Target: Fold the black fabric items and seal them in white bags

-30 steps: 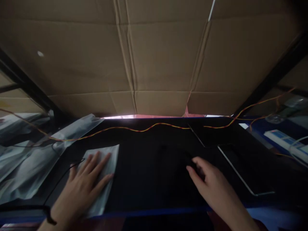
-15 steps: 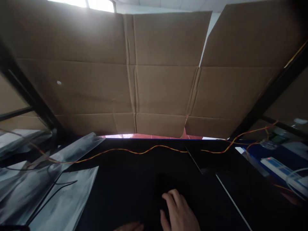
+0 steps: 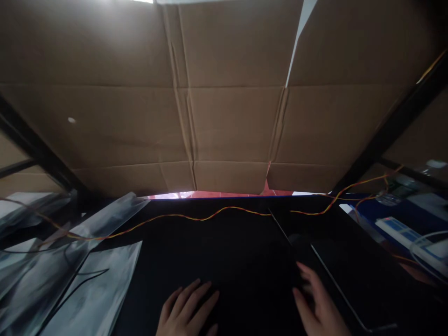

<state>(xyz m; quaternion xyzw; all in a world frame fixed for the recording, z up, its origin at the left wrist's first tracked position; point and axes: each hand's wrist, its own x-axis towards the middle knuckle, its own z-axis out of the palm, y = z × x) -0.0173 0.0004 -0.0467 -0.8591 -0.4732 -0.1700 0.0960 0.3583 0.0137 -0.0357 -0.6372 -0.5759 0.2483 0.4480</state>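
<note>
My left hand (image 3: 187, 310) lies low on the black tabletop (image 3: 224, 252), palm down, its fingers spread and nothing visible in them. My right hand (image 3: 317, 305) is to the right of it, thumb and index finger apart, the other fingers partly hidden. I see nothing held between them, though the dark surface makes this hard to judge. Just right of that hand lies a dark flat panel (image 3: 357, 270) with a thin pale edge. Another thin straight edge (image 3: 280, 227) runs beyond the fingertips.
A twisted red-yellow wire (image 3: 182, 216) crosses the table's back. Clear plastic bags (image 3: 94, 284) and a black cable (image 3: 75, 284) lie at left. At right are a white-and-blue power strip (image 3: 409, 242) and a clear bottle (image 3: 397, 189). Cardboard (image 3: 231, 121) stands behind.
My right hand has moved right, from the middle toward the dark panel. My left hand has come further into view, and its fingers now show spread. The view has tilted slightly down.
</note>
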